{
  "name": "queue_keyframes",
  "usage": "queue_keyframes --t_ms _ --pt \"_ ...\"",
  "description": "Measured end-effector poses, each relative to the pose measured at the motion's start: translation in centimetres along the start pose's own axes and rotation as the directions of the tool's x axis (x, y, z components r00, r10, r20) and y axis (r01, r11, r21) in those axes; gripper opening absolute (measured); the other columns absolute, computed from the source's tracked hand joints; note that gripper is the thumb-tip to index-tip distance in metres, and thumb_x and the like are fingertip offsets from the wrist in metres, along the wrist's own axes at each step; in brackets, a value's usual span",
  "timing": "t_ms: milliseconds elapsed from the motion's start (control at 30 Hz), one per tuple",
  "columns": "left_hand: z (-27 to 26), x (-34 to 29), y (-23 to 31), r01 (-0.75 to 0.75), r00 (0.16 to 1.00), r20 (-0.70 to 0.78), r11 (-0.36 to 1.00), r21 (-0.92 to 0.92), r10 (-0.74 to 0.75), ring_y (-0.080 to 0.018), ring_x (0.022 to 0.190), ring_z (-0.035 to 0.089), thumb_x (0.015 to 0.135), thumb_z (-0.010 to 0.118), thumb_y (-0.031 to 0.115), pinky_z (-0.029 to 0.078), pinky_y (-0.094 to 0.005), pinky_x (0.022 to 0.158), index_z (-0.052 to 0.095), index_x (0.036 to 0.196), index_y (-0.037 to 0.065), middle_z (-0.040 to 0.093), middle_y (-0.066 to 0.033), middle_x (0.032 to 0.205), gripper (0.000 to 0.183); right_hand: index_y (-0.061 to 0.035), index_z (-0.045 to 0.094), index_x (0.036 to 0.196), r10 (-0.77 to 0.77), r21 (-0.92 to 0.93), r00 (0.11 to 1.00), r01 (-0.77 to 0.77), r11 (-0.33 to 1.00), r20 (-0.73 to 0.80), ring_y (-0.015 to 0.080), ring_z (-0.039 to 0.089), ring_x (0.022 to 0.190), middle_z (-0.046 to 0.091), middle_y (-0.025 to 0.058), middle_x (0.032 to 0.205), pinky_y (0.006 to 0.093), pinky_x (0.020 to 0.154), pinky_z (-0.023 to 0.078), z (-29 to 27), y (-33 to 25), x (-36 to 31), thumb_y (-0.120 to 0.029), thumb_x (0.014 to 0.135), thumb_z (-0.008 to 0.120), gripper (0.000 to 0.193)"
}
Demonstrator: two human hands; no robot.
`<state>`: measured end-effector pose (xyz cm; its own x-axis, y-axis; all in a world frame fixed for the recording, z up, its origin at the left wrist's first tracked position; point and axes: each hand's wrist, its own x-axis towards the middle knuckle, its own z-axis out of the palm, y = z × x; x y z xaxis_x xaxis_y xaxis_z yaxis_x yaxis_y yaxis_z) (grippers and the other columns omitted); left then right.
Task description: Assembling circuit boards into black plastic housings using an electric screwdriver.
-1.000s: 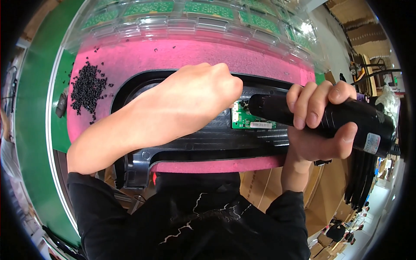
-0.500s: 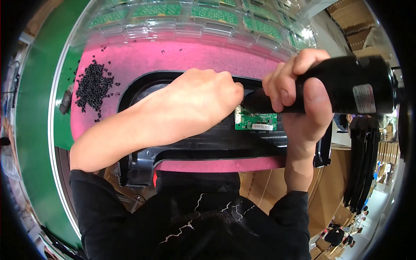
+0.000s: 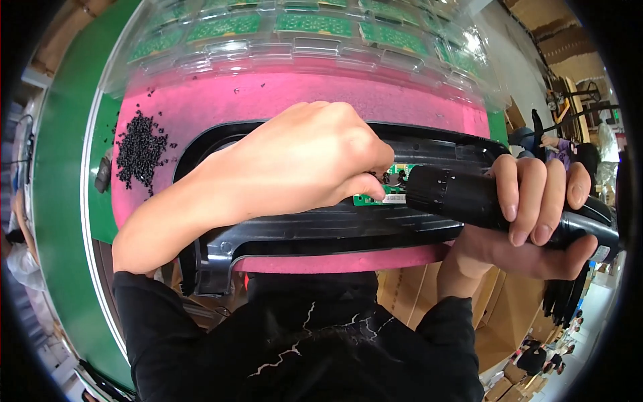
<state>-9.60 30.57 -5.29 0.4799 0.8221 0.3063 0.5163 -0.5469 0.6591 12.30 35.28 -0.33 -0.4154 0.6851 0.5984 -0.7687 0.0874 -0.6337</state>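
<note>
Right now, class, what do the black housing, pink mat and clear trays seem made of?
Black housing: probably moulded plastic, fairly glossy, showing streaked reflections. Pink mat: perhaps foam or felt, matte, without sharp glints. Clear trays: likely thin plastic, glossy, transparent with bright highlights.

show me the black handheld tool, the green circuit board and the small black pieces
Black handheld tool (image 3: pixel 459 195), head view: on its front barrel.
Green circuit board (image 3: pixel 395 199), head view: on its white label.
Small black pieces (image 3: pixel 139 151), head view: middle of the pile.
</note>
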Motion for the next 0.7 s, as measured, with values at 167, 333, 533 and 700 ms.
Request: queue_keyframes --t_ms 167,333,533,700 --pt "-0.41 0.36 0.25 0.015 0.996 0.086 1.000 -0.016 -0.014 -0.0331 0.067 0.064 0.076 0.077 0.020 0.049 -0.0398 0.057 0.064 0.082 -0.003 0.066 -0.0122 0.074 0.027 -0.0081 0.050 0.098 -0.033 -0.001 0.999 0.033 0.999 0.006 0.0077 0.050 0.051 0.052 -0.0042 0.062 0.0244 0.061 0.042 0.03 -0.12 -0.15 -0.030 0.083 0.069 0.032" --pt "-0.27 0.39 0.02 -0.025 0.998 0.059 0.997 -0.073 0.030 -0.0326 0.067 0.065 0.077 0.077 0.021 0.050 -0.0390 0.057 0.065 0.082 -0.002 0.067 -0.0115 0.075 0.027 -0.0084 0.048 0.098 -0.059 -0.021 0.998 0.060 0.998 0.007 0.0075 0.052 0.051 0.054 -0.0043 0.064 0.0235 0.059 0.044 0.37 0.00 -0.30 -0.031 0.082 0.069 0.035" --pt "-0.68 0.30 0.17 0.037 0.995 0.096 0.999 0.037 -0.041 -0.0316 0.066 0.064 0.078 0.076 0.024 0.049 -0.0390 0.057 0.067 0.081 -0.001 0.066 -0.0109 0.072 0.026 -0.0102 0.045 0.103 0.067 -0.147 0.988 -0.046 0.988 0.137 0.0065 0.054 0.052 0.056 -0.0040 0.069 0.0222 0.054 0.043 -0.24 0.19 -0.17 -0.038 0.087 0.065 0.037" --pt "-0.29 0.17 -0.33 0.055 0.992 0.099 0.979 0.198 -0.076 -0.0309 0.069 0.062 0.078 0.074 0.022 0.048 -0.0410 0.065 0.068 0.079 0.001 0.063 -0.0117 0.068 0.022 -0.0104 0.047 0.105 0.237 -0.268 0.964 -0.199 0.943 0.119 0.0084 0.050 0.051 0.054 -0.0027 0.068 0.0247 0.052 0.041 -0.16 0.64 -0.38 -0.041 0.089 0.061 0.038"
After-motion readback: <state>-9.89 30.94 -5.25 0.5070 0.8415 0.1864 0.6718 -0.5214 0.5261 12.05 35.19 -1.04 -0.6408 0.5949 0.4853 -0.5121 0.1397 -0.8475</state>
